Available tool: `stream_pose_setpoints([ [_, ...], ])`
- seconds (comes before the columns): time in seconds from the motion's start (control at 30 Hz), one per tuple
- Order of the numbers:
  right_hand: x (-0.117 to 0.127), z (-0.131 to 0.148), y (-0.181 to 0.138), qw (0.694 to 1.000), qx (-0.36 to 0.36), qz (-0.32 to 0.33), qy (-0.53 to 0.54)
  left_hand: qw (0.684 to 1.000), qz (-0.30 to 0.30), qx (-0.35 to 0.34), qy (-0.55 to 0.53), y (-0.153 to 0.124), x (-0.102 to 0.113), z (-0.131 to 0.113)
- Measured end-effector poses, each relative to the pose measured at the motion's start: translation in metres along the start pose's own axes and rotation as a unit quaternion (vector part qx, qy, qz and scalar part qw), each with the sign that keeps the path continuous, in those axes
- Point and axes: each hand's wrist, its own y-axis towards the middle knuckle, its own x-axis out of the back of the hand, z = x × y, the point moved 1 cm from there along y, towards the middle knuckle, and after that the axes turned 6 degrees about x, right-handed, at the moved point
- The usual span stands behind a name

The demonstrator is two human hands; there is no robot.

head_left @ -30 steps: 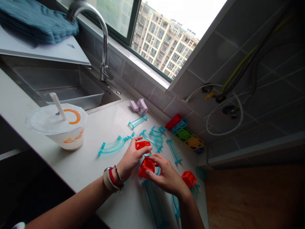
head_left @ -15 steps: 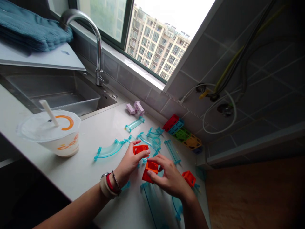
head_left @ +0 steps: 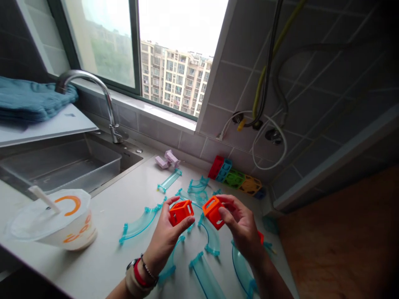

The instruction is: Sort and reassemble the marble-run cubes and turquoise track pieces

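Note:
My left hand (head_left: 166, 234) grips an orange hollow block (head_left: 181, 212) between thumb and fingers. A second orange hollow block (head_left: 213, 211), tilted, is in my right hand (head_left: 240, 222). The two blocks are a short gap apart, held above the white counter. Around and beneath them lie translucent teal track pieces: a curved one (head_left: 140, 226) to the left, another curve (head_left: 210, 236) under the right block, and a straight piece (head_left: 205, 276) toward me. Another orange block (head_left: 260, 237) is mostly hidden behind my right hand.
A drink cup with a straw (head_left: 73, 230) stands at the left, by the sink (head_left: 134, 160) and faucet (head_left: 109, 104). Lilac blocks (head_left: 168, 159) lie farther back. A row of coloured hollow blocks (head_left: 233, 177) sits along the tiled wall. A white cable (head_left: 285, 153) hangs at the right.
My hands have moved apart sideways, each keeping its orange block. The right block is raised and turned, uncovering more teal pieces. The camera view has tilted and shifted.

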Motion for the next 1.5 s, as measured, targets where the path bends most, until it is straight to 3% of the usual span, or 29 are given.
stream_pose_setpoints([
  [0.1,-0.003,-0.004,0.001,0.995,-0.023,-0.035,0.087,0.999,0.023,-0.03,0.002,0.0,0.001,0.0],
  [0.23,-0.009,-0.01,0.003,0.98,-0.057,-0.071,0.179,0.998,0.06,-0.02,0.013,-0.003,0.0,0.0],
  [0.4,-0.017,-0.016,0.005,0.969,-0.083,-0.092,0.212,0.992,0.104,-0.008,0.074,-0.006,-0.004,-0.007],
  [0.67,-0.023,-0.025,0.002,0.977,-0.076,-0.057,0.191,0.999,0.005,-0.012,0.043,0.006,0.008,-0.013],
  [0.97,-0.024,-0.028,-0.002,0.987,-0.052,-0.012,0.15,0.976,0.004,-0.134,0.171,0.003,0.023,-0.026],
  [1.1,-0.029,-0.028,-0.004,0.987,-0.046,0.008,0.151,0.978,0.038,-0.139,0.149,0.003,0.023,-0.026],
  [1.33,-0.033,-0.029,-0.006,0.987,-0.056,0.002,0.148,0.966,-0.002,-0.183,0.182,0.005,0.027,-0.023],
  [1.5,-0.033,-0.034,-0.007,0.983,-0.084,-0.017,0.163,0.963,0.005,-0.186,0.197,0.002,0.03,-0.026],
])
